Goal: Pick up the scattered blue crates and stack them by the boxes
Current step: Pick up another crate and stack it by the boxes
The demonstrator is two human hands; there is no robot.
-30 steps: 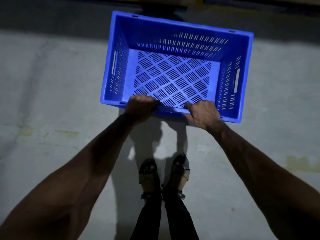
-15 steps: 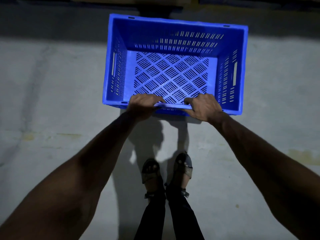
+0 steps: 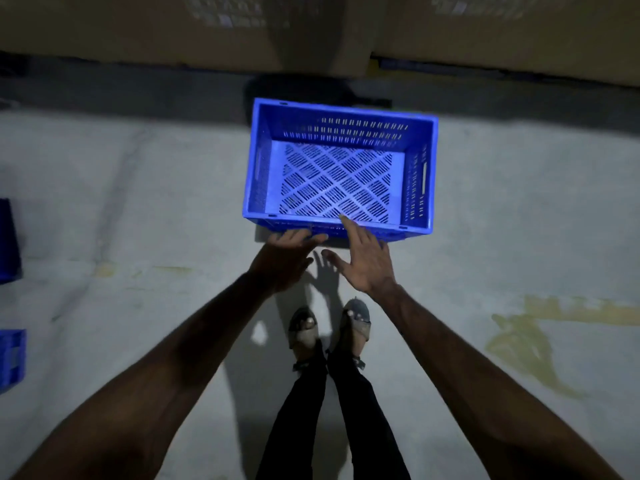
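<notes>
The blue crate (image 3: 346, 128) stands open side up on the concrete floor (image 3: 138, 202), towards the floor's far edge. It is just short of the dark strip that runs along the foot of the cardboard boxes (image 3: 138, 29). It is empty, and its slotted bottom with the diamond pattern shows plainly.

Both hands reach for its near wall with neither grip closed on anything. The left hand (image 3: 289, 252) is flat with its fingers straight and together, and their tips are at the lower part of the near wall. The right hand (image 3: 365, 261) is spread, fingers apart, with its forefinger lying across the near rim. Whether either hand actually touches the plastic I cannot tell, as the light is poor and the hands are a little blurred.

Below the hands the person's two sandalled feet (image 3: 304, 329) stand side by side on the floor, well short of the crate. The hands' shadow falls between the feet and the crate.

At the left edge of the floor, well apart from this crate, parts of two more blue crates show, one farther (image 3: 8, 242) and one nearer (image 3: 10, 358). A yellowish stain (image 3: 519, 337) marks the floor off to the right.
</notes>
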